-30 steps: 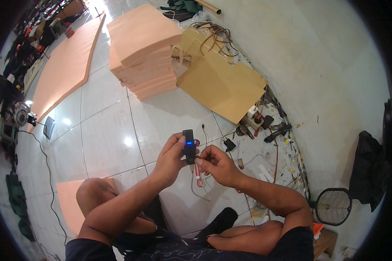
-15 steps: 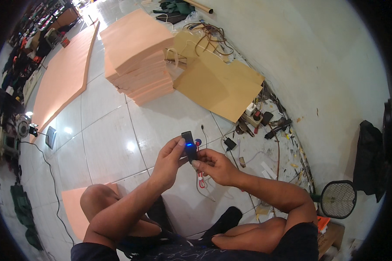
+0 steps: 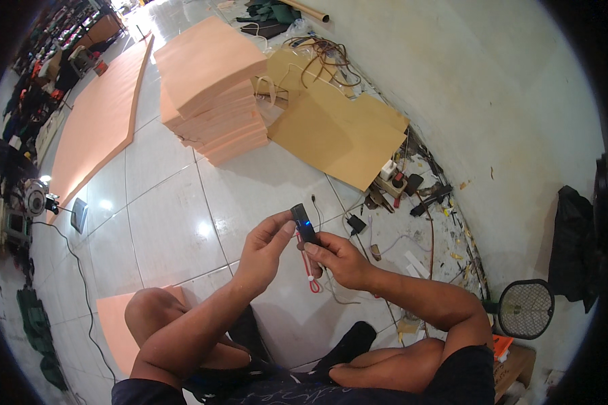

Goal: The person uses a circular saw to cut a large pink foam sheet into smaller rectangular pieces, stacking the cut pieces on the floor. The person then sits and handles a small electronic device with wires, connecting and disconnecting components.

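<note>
A small, slim black device with a lit blue spot is held up in front of me, tilted. My right hand grips its lower end between thumb and fingers. At the upper left edge, the thumb and forefinger of my left hand pinch it. A looped red cord with a white bead hangs below the device, partly covered by my right fingers; where it attaches is hidden. Just beyond my hands, a black cable plug lies on the floor, with a black charger to the right.
Ahead stands a stack of peach foam sheets, beside brown card. A long foam sheet lies at left. Power sockets and cables line the wall at right. A racket-shaped swatter rests at lower right.
The device has turned and shifted slightly right, showing more of its edge. My left thumb has moved off its face to the side. The red cord hangs more in view.
</note>
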Demonstrator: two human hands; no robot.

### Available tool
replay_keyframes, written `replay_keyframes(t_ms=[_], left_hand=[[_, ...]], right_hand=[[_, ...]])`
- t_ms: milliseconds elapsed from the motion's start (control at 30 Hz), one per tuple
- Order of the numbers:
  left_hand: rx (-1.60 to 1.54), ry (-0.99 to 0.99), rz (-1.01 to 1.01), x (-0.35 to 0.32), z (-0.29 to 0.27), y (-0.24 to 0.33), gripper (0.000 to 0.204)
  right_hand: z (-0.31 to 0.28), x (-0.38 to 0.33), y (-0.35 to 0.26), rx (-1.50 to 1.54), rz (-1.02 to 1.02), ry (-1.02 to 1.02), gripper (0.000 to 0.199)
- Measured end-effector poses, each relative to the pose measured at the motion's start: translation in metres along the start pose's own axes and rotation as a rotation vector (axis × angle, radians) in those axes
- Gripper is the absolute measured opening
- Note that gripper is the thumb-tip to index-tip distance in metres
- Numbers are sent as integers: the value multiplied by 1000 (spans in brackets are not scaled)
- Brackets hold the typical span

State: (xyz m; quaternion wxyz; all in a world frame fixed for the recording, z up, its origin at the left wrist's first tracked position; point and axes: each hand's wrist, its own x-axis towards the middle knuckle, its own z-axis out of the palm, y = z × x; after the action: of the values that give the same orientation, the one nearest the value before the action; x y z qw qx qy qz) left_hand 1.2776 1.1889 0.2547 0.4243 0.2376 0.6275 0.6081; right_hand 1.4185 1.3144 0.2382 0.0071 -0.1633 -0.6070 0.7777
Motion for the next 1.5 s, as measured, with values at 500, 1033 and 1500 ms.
replay_keyframes(t_ms=[500,1033,1500], left_hand=[[-55,-85,84,-1,1,12,31],[-56,-77,122,6,0,10,41],[-109,-94,58,5,-1,14,44]], right_hand=[[7,-9,-11,-46,25,22,25],[13,-9,-10,-69,-77,55,25],[16,-10,-15,-188,-88,66,22]])
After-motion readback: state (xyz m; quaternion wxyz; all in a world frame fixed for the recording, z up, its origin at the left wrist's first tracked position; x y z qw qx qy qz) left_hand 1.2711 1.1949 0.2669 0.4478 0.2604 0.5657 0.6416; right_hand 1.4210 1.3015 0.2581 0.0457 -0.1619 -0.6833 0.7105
